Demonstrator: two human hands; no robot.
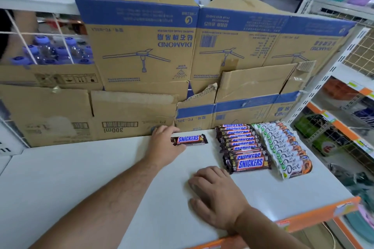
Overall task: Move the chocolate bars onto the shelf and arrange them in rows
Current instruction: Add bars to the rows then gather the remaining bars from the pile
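A white flat shelf [81, 178] with an orange front edge carries the goods. At its back edge, against upright brown cardboard boxes [141, 46], the left hand [164, 143] grips the left end of a single brown-wrapped Snickers chocolate bar [192, 139]. The right hand [214, 194] lies palm down and relaxed near the front edge, holding nothing. Towards the right edge run two overlapping rows, back to front: brown Snickers bars [242, 147] and, just beside them, white-wrapped Dove bars [285, 147].
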